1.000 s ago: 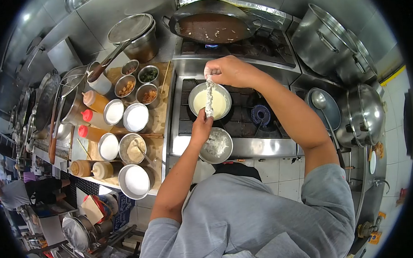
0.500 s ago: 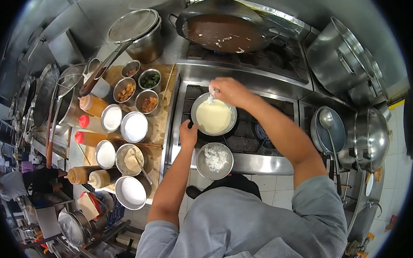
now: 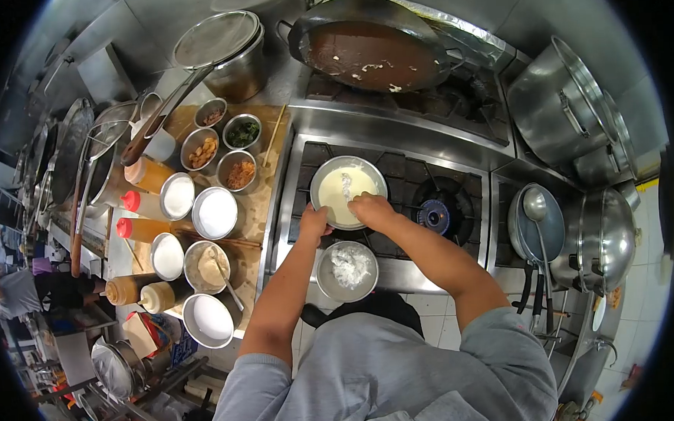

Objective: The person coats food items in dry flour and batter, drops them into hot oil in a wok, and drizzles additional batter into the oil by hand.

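A round metal bowl (image 3: 381,181) of pale yellow batter sits over the left burner of the stove. My left hand (image 3: 314,222) grips its near-left rim, thumb at the edge. Over the near-right side, my right hand (image 3: 372,210) is closed with fingertips low at the batter. A long white-coated piece (image 3: 346,183) stretches away from those fingertips across the batter; its kind is hidden by the coating. Nearer to me, a second metal bowl (image 3: 327,287) holds white powder with lumpy white-coated pieces.
At left, a board (image 3: 259,200) carries several small bowls of powders and toppings, sauce bottles (image 3: 146,229) and a spoon (image 3: 226,274). A blue flame burns at the right burner (image 3: 433,216). Behind stands a wok (image 3: 420,29) of brown liquid; stockpots (image 3: 545,103) are at right.
My right hand has come from the bowl's far rim to its near-right side. The white-coated piece now lies in the batter. My left hand stays at the rim, and the view has shifted slightly.
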Action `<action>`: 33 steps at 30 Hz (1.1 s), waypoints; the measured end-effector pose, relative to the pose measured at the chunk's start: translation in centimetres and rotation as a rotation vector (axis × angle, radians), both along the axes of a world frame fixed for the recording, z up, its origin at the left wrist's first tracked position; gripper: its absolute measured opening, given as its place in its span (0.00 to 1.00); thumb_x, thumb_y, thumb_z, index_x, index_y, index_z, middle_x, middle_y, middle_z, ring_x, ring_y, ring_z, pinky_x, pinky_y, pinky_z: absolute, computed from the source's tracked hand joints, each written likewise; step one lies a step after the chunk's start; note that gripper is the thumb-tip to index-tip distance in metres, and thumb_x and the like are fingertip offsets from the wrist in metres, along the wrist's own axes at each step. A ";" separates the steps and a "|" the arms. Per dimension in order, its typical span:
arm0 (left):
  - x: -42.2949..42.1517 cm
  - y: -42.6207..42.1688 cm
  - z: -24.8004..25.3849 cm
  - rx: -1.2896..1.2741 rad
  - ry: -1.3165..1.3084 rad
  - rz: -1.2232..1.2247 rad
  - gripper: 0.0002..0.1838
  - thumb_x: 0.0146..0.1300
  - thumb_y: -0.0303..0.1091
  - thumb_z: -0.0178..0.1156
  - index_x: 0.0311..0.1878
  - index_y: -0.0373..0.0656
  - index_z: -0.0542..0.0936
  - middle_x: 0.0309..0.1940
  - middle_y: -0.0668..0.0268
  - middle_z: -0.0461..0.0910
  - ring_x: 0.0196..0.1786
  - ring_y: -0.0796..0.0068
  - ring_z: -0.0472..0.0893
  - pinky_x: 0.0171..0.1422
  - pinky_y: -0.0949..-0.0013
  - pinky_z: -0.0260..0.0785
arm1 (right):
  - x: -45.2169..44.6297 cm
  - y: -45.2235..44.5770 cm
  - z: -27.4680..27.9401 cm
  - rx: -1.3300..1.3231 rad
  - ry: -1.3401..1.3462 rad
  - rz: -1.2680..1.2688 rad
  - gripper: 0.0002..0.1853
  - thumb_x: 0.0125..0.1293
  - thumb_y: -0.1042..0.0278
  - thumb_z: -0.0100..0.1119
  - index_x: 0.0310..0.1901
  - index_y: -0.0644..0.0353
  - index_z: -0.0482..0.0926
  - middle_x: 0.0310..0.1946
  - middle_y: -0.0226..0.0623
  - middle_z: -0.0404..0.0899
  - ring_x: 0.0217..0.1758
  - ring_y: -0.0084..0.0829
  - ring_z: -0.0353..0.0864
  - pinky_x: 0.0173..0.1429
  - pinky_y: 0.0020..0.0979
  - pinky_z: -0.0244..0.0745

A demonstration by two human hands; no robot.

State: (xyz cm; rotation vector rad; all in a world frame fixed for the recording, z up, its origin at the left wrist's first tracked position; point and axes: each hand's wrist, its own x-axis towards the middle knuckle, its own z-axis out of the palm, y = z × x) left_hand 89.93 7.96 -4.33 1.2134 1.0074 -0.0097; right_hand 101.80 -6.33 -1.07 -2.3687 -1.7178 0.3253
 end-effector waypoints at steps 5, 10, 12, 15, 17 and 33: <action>0.0 0.1 0.3 -0.095 -0.065 -0.050 0.19 0.62 0.31 0.44 0.58 0.48 0.64 0.35 0.59 0.78 0.25 0.70 0.79 0.25 0.69 0.73 | -0.1 0.1 -1.2 -0.100 -0.028 0.039 0.06 0.56 0.71 0.51 0.33 0.57 0.78 0.35 0.38 0.79 0.43 0.41 0.78 0.44 0.40 0.77; -0.1 -0.1 0.9 -0.076 -0.170 0.020 0.20 0.62 0.27 0.42 0.59 0.45 0.64 0.38 0.54 0.77 0.26 0.66 0.80 0.20 0.68 0.73 | 0.4 0.6 0.9 -0.137 0.054 0.012 0.06 0.56 0.69 0.53 0.33 0.56 0.78 0.36 0.38 0.79 0.44 0.42 0.78 0.45 0.42 0.75; -0.4 -0.1 1.2 -0.067 -0.187 0.040 0.20 0.62 0.26 0.41 0.58 0.44 0.63 0.40 0.54 0.76 0.27 0.65 0.80 0.19 0.67 0.74 | 0.4 0.7 3.1 -0.092 0.064 0.011 0.06 0.55 0.69 0.53 0.34 0.56 0.78 0.36 0.38 0.79 0.44 0.43 0.78 0.46 0.43 0.75; -1.3 0.1 2.4 -0.082 -0.239 0.062 0.20 0.63 0.26 0.40 0.59 0.43 0.63 0.39 0.53 0.76 0.26 0.65 0.80 0.19 0.68 0.74 | 0.9 1.4 8.0 -0.088 0.063 0.018 0.06 0.55 0.69 0.54 0.35 0.55 0.77 0.35 0.39 0.79 0.44 0.43 0.78 0.46 0.43 0.74; -1.7 0.3 3.6 -0.077 -0.252 0.051 0.21 0.62 0.25 0.40 0.60 0.44 0.62 0.38 0.53 0.77 0.24 0.66 0.79 0.18 0.68 0.74 | 0.8 1.7 11.7 0.006 0.047 0.036 0.06 0.55 0.69 0.54 0.35 0.56 0.77 0.35 0.40 0.78 0.43 0.44 0.78 0.45 0.44 0.73; -6.9 -1.7 12.4 -0.039 -0.317 0.001 0.33 0.61 0.24 0.38 0.71 0.53 0.48 0.44 0.53 0.77 0.26 0.67 0.81 0.20 0.71 0.76 | -1.3 2.9 32.5 0.080 0.017 0.168 0.05 0.53 0.69 0.56 0.33 0.55 0.77 0.31 0.40 0.80 0.38 0.44 0.79 0.42 0.42 0.72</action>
